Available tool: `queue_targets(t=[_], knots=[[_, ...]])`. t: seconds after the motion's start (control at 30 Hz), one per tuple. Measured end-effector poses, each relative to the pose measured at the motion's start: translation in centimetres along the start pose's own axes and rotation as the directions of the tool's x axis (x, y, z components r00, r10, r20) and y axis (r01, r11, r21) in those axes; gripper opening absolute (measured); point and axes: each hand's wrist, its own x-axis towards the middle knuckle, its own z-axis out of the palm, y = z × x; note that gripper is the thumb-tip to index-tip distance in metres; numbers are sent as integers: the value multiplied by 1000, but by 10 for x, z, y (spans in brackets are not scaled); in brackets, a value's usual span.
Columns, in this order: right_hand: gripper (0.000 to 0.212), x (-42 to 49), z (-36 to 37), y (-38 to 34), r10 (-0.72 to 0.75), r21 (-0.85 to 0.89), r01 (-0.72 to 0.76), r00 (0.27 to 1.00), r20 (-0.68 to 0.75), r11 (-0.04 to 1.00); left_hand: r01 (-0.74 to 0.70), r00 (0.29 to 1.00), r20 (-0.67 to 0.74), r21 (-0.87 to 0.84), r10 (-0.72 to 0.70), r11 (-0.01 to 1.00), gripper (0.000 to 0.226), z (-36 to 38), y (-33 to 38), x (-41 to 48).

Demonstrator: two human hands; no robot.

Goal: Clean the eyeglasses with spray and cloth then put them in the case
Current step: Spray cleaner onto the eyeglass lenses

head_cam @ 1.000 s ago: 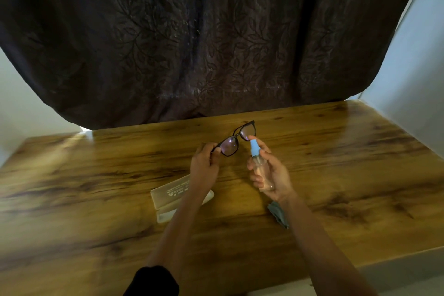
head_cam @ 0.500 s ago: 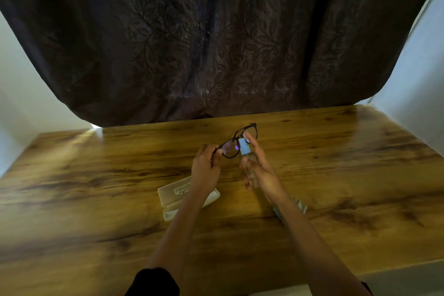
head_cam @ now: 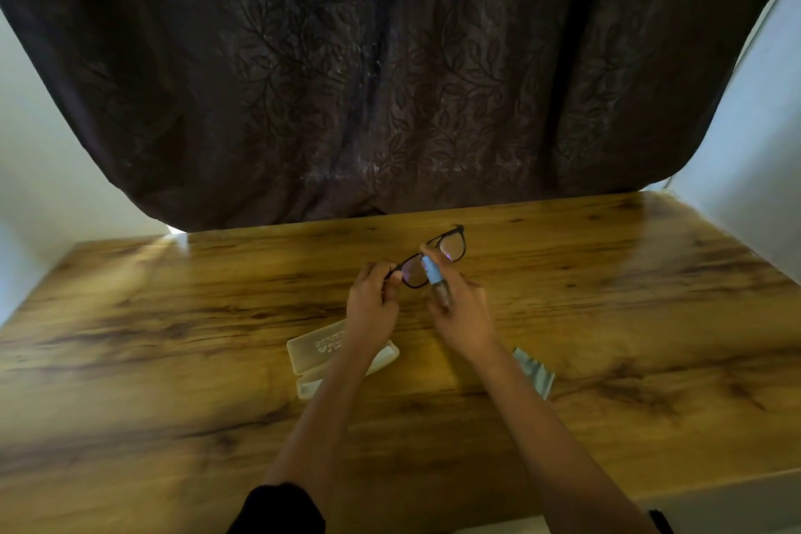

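Change since the earlier frame: the spray bottle [head_cam: 437, 281] had been swung from beside the eyeglasses [head_cam: 433, 258] to directly in front of the near lens, nozzle toward it; the cloth [head_cam: 535, 375] had come further into view beside the right forearm.

Left hand [head_cam: 372, 308]: closed, pinching the eyeglasses by their left end, above the middle of the bench [head_cam: 173, 317], frame tilted.

Right hand [head_cam: 461, 312]: wrapped around the spray bottle, one finger over the blue cap; whether it was pressing could not be told through the blur.

Case [head_cam: 323, 353]: open, pale, lying flat under the left wrist, toward the near edge.

Cloth: flat on the bench, right of the case, partly hidden by the forearm.

Risks, as judged: nozzle so close to the lens that it could knock the frame out of the light pinch; spray might miss the far lens, which the bottle partly covered; overspray could wet the open case below; a wet frame might slip.
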Motion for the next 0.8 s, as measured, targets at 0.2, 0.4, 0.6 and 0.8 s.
queue_targets(t=[0.2, 0.4, 0.6, 0.8], knots=[[60, 4, -6, -6, 88, -46, -87, 996, 10, 995, 16, 1000, 7, -29, -16, 999, 19, 0, -2, 0], [58, 7, -7, -9, 95, -62, -95, 996, -5, 994, 21, 1000, 15, -56, -20, 998, 18, 1, -1, 1], [65, 7, -6, -3, 107, -41, -107, 994, -14, 993, 37, 999, 4, -70, -37, 997, 16, 1, -1, 2], [57, 7, -4, 0, 82, -77, -81, 997, 4, 994, 54, 999, -1, -96, -54, 994, 17, 2, 2, 1]])
